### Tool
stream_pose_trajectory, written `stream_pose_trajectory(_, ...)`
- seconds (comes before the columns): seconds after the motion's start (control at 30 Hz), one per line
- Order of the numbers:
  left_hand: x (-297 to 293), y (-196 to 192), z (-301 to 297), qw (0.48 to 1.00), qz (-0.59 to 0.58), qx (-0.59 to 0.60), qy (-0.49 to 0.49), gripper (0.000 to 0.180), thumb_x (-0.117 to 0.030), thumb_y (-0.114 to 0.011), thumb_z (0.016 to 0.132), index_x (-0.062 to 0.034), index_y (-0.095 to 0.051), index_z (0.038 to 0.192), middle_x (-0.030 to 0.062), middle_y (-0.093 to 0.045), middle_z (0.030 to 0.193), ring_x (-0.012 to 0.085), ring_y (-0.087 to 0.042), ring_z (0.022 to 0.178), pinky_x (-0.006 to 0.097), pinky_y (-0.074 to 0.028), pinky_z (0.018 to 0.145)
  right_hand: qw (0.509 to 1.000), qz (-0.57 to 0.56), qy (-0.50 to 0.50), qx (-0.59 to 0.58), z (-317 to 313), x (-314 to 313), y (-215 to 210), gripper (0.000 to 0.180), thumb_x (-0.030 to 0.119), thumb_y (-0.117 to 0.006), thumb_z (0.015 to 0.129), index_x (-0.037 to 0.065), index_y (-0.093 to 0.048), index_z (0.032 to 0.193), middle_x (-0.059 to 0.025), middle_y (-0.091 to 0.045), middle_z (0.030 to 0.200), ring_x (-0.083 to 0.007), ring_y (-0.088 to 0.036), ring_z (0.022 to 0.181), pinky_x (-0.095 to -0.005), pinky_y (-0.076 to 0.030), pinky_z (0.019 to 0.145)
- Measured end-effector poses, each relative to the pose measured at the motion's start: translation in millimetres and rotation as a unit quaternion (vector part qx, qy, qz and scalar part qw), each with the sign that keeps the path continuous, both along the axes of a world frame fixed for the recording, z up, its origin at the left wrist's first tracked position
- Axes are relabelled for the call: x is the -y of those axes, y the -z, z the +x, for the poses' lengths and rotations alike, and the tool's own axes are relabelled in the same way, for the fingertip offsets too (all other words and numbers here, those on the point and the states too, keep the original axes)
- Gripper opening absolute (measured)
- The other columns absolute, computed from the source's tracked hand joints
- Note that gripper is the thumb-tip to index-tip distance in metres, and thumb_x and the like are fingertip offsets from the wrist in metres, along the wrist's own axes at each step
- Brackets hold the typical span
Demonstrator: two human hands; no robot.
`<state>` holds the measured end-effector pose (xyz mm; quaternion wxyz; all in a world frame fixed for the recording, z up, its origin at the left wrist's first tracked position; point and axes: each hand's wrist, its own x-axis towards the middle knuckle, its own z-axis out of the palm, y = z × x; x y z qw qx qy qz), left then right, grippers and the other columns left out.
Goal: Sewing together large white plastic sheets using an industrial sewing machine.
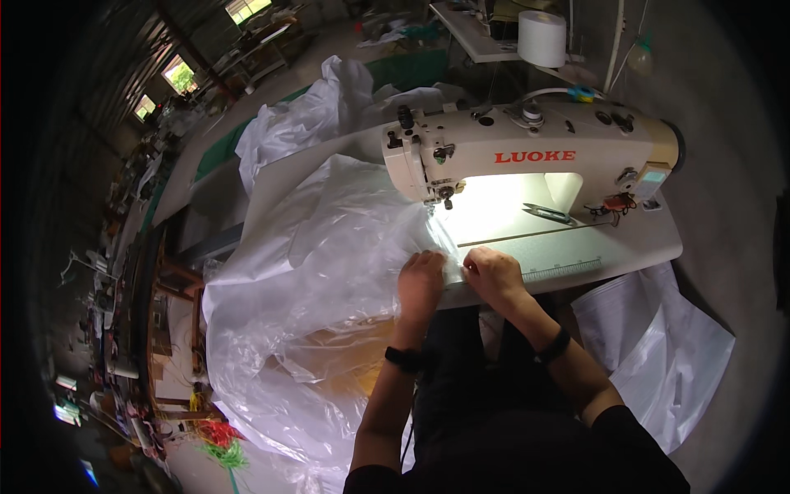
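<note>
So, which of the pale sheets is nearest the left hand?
The translucent sheet spread left of the sewing machine, meeting the left hand; the bunched sheet behind and the creased sheet at lower right lie apart from it.

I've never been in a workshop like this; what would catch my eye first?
Probably the big cream sewing machine at upper right, brightly lit beneath its arm. Next, the shiny clear plastic sheeting spreading across the left of its table. Just in front of the needle area, the left hand and right hand work close together.
</note>
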<state>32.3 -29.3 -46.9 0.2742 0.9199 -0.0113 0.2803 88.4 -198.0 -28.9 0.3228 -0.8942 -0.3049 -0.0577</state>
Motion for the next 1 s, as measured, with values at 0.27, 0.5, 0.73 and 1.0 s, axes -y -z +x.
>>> stream_pose_trajectory(0.27, 4, -5, 1, 0.999, 0.039, 0.028, 0.024, 0.012, -0.006, -0.067, 0.073, -0.0041, -0.065, 0.085, 0.0081, -0.068, 0.097, 0.0297, -0.064, 0.081, 0.040, -0.051, 0.074, 0.988, 0.129, -0.001, -0.082, -5, 4, -1, 0.014, 0.019, -0.067, 0.088, 0.006, -0.065, 0.087, -0.0104, -0.070, 0.077, -0.0282, -0.069, 0.073, -0.0379, -0.054, 0.068)
stream_pose_trajectory(0.5, 6, -9, 4, 0.999, -0.021, -0.022, 0.037, 0.013, -0.011, -0.067, 0.078, -0.0052, -0.063, 0.088, 0.0103, -0.067, 0.090, 0.0329, -0.064, 0.080, 0.041, -0.050, 0.073, 0.989, 0.130, 0.014, -0.061, -9, 4, 1, 0.011, 0.017, -0.066, 0.088, 0.006, -0.066, 0.088, -0.0121, -0.068, 0.078, -0.0285, -0.068, 0.074, -0.0380, -0.054, 0.069)
stream_pose_trajectory(0.73, 16, -9, 12, 0.986, -0.136, -0.074, -0.063, 0.014, -0.013, -0.068, 0.082, -0.0048, -0.059, 0.089, 0.0118, -0.066, 0.087, 0.0362, -0.064, 0.081, 0.044, -0.049, 0.072, 0.990, 0.140, 0.010, -0.032, -10, 4, -1, 0.009, 0.015, -0.065, 0.088, 0.006, -0.065, 0.088, -0.0119, -0.067, 0.079, -0.0285, -0.067, 0.073, -0.0383, -0.054, 0.069)
stream_pose_trajectory(1.0, 24, -3, 9, 1.000, 0.002, 0.008, 0.010, 0.013, -0.009, -0.067, 0.081, -0.0038, -0.065, 0.093, 0.0122, -0.065, 0.091, 0.0348, -0.063, 0.084, 0.042, -0.050, 0.074, 0.988, 0.147, 0.018, -0.041, -12, 7, 2, 0.008, 0.014, -0.064, 0.088, 0.006, -0.065, 0.089, -0.0125, -0.067, 0.079, -0.0302, -0.067, 0.073, -0.0391, -0.053, 0.068)
